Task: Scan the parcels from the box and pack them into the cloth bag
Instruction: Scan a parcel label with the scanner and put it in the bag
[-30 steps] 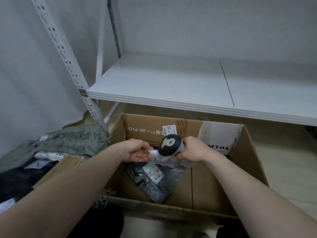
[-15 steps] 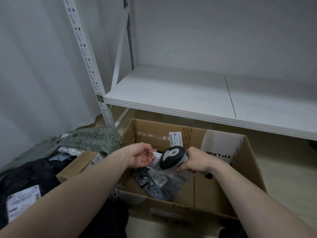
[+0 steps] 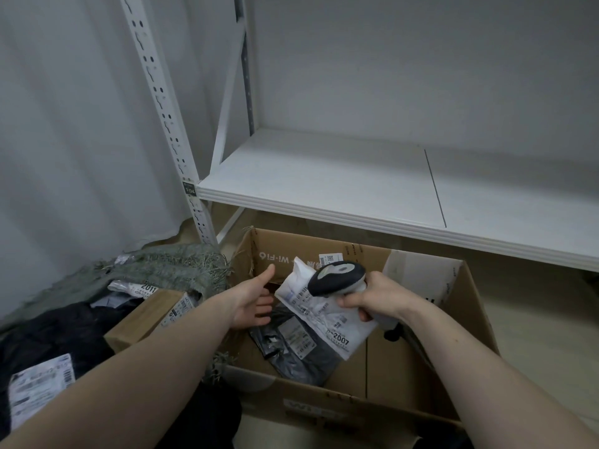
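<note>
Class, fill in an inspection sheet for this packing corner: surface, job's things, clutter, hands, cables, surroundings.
Surface: pale floor under the cardboard box.
Job's things: white parcel over a black parcel in the box; green cloth bag beside it, parcels heaped there.
Clutter: small carton.
Hands: left hand open beside the white parcel; right hand grips the scanner.
Cables: nothing seen.
Surroundings: white shelf, grey curtain.

The white parcel (image 3: 327,315) over the cardboard box (image 3: 460,322) bears a label reading "2007", and the box's inner back wall shows "Wi-Fi6" printed upside down. A white parcel in the cloth bag (image 3: 136,290) reads "2011". A small dark tag (image 3: 189,189) on the rack upright (image 3: 162,102) shows "04"; other label print is too small to read.
</note>
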